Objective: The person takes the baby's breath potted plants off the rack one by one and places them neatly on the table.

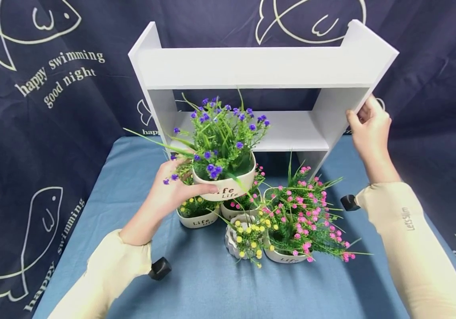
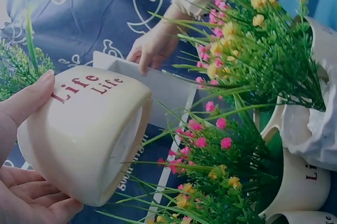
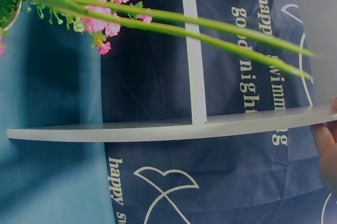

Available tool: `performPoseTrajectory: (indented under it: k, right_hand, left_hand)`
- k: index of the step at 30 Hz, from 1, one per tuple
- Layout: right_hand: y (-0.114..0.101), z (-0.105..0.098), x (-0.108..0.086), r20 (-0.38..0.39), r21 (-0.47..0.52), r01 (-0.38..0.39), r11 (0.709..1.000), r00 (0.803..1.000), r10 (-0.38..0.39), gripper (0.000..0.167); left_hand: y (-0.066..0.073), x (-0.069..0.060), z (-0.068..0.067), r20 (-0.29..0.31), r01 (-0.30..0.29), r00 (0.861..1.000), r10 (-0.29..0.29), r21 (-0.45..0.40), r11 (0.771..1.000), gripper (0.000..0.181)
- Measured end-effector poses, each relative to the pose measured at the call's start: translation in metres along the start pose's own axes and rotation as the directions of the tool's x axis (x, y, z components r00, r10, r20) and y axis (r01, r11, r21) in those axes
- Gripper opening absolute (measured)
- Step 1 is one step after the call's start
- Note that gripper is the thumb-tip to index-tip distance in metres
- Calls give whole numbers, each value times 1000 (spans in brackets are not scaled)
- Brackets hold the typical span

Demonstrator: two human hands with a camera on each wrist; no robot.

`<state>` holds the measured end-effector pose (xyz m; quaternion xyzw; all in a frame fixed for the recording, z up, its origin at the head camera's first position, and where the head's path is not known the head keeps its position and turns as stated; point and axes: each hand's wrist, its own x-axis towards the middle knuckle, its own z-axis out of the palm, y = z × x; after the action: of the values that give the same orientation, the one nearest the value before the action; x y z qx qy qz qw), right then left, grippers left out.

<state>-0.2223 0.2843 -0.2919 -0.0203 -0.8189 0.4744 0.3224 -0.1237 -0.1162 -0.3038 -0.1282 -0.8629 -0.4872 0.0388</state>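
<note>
In the head view my left hand (image 1: 174, 186) holds a cream flower pot (image 1: 228, 188) with purple flowers above the other pots, in front of the white shelf (image 1: 252, 68). The left wrist view shows the thumb on the lettered side of the cream pot (image 2: 87, 124) and the fingers round its other side; the pot is tilted there. My right hand (image 1: 371, 128) grips the edge of the shelf's right side panel, thumb on the near face. At the right border of the right wrist view, part of the right hand (image 3: 327, 153) touches the panel (image 3: 131, 132).
Below the raised pot stand a yellow-flowered pot (image 1: 198, 221), a pink-flowered pot (image 1: 229, 212) and a grey-white ruffled pot (image 1: 233, 243) with yellow flowers. A larger pink-flowered pot (image 1: 287, 257) is at their right. The blue tablecloth (image 1: 196, 288) meets a dark printed curtain (image 1: 72, 26).
</note>
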Motion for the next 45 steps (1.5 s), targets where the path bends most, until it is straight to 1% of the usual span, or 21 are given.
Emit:
performPoseTrajectory:
  k: [3, 4, 10, 11, 14, 16, 18, 22, 24, 30, 34, 35, 37, 40, 41, 42, 43, 45]
  right_hand:
    - [0, 0, -1, 6, 2, -12, 1000, 1000, 12, 40]
    - [0, 0, -1, 5, 2, -13, 1000, 1000, 13, 39]
    - [0, -1, 0, -10, -7, -12, 1000, 1000, 12, 36]
    - [0, -1, 0, -9, -7, -13, 1000, 1000, 13, 36]
    - [1, -1, 0, -4, 3, -20, 1000, 1000, 20, 38]
    - [1, -1, 0, 0, 9, -17, 1000, 1000, 17, 39]
    - [1, -1, 0, 1, 10, -12, 1000, 1000, 12, 39]
    - [0, -1, 1, 1, 12, -5, 1000, 1000, 5, 39]
    - [0, -1, 1, 3, 15, -9, 1000, 1000, 9, 39]
    - [1, -2, 0, 15, 11, -27, 1000, 1000, 27, 42]
    - [1, -1, 0, 19, 9, -20, 1000, 1000, 20, 42]
    - [1, -1, 0, 19, 10, -19, 1000, 1000, 19, 42]
    - [1, 0, 0, 17, 8, -19, 1000, 1000, 19, 41]
    - [1, 0, 0, 17, 6, -21, 1000, 1000, 21, 41]
    - [1, 0, 0, 16, 4, -22, 1000, 1000, 22, 41]
    - [1, 0, 0, 16, 0, -23, 1000, 1000, 23, 41]
    - [1, 0, 0, 16, 1, -25, 1000, 1000, 25, 41]
    - [2, -1, 0, 15, -2, -27, 1000, 1000, 27, 40]
  left_hand:
    - [0, -6, -4, 20, 64, 998, -63, -50, 997, 59]
    - [1, -8, -6, 17, 67, 998, -66, -47, 997, 60]
    - [0, -15, -11, -4, -21, 1000, 21, 2, 1000, 66]
    - [0, -17, -12, -3, -21, 1000, 21, 2, 1000, 68]
    - [-1, -21, -17, 13, 30, 999, -30, -21, 999, 70]
    - [-2, -24, -19, 16, 43, 999, -42, -23, 999, 69]
    - [-3, -28, -22, 17, 42, 999, -42, -22, 999, 68]
    - [-7, -33, -26, 7, -29, 1000, 29, 10, 1000, 63]
    - [-9, -36, -28, 10, -51, 999, 50, 27, 998, 63]
    - [-14, -43, -32, 37, -57, 998, 57, 25, 998, 64]
    - [-18, -49, -35, 40, -98, 995, 96, 45, 994, 68]
    - [-20, -50, -36, 48, -103, 994, 102, 23, 994, 68]
    - [-23, -52, -38, 66, -115, 991, 119, -59, 992, 68]
    - [-29, -55, -41, 100, -107, 987, 130, -201, 974, 72]
    - [-30, -55, -42, 114, -95, 985, 126, -246, 965, 74]
    - [-31, -56, -43, 116, -104, 984, 136, -252, 962, 75]
    - [-32, -57, -44, 123, -97, 984, 132, -254, 962, 74]
    - [-33, -59, -46, 128, -72, 986, 104, -234, 970, 78]
